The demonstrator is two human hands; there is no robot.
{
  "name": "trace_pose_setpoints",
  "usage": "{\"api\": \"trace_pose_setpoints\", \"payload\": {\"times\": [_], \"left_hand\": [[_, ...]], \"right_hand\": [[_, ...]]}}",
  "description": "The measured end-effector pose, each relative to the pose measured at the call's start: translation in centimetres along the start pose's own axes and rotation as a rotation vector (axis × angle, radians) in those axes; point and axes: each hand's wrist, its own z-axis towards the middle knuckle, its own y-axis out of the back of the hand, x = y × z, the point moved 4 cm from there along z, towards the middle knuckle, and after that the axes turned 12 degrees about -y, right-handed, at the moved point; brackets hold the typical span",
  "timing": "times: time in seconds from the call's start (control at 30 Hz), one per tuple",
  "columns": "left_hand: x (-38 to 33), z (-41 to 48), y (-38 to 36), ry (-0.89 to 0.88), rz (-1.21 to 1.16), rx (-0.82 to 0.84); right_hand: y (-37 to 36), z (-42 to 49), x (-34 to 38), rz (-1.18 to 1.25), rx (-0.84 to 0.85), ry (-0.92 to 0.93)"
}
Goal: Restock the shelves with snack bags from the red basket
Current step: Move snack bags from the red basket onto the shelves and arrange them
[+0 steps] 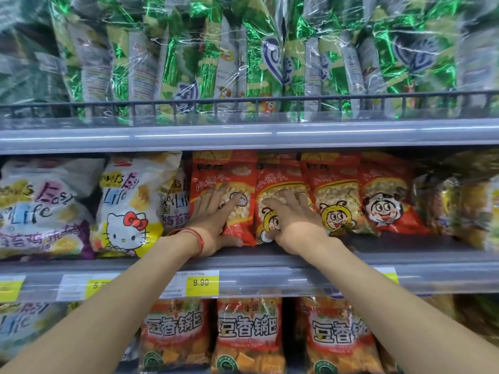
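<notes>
Left hand (213, 220) and right hand (293, 220) flat on red snack bags (337, 184) — middle shelf (405, 252).
Fingers straight and spread, gripping nothing: the left hand presses the row's first bag, the right hand the second. Four red snack bags stand side by side — three orange bags (248, 336) below.

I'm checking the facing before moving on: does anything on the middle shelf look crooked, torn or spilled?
Nothing torn or spilled shows. The Hello Kitty bag stands tilted, its top leaning to the right. The red bags lean at uneven angles; the left hand and right hand press flat on two of them.
</notes>
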Motion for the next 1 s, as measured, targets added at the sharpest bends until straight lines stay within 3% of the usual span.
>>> {"api": "trace_pose_setpoints", "payload": {"times": [0.17,0.3,0.4,0.53,0.67,0.83,1.0], "left_hand": [[-1.2,-0.4,1.2,0.102,0.012,-0.028],[-2.3,-1.1,1.9,0.114,0.098,-0.147],[-3.3,-1.9,2.0,0.121,-0.02,-0.219],[-5.3,-3.8,2.1,0.088,-0.115,-0.458],[-9.5,-7.6,1.4,-0.075,-0.158,-0.642],[-13.8,-12.1,-2.2,-0.183,-0.18,-0.615],[-15.7,-14.9,-5.7,-0.13,-0.204,-0.632]], "right_hand": [[0.3,-0.7,-0.2,0.061,0.009,-0.02],[0.9,-2.3,-1.0,0.227,-0.12,-0.063],[1.3,-4.2,-1.5,0.358,-0.233,-0.062],[0.7,-8.1,-2.3,0.504,-0.397,0.094],[-0.5,-12.5,-3.4,0.628,-0.482,0.293],[-3.5,-17.0,-4.9,0.574,-0.557,0.412],[-6.7,-19.4,-7.1,0.504,-0.491,0.313]]}}
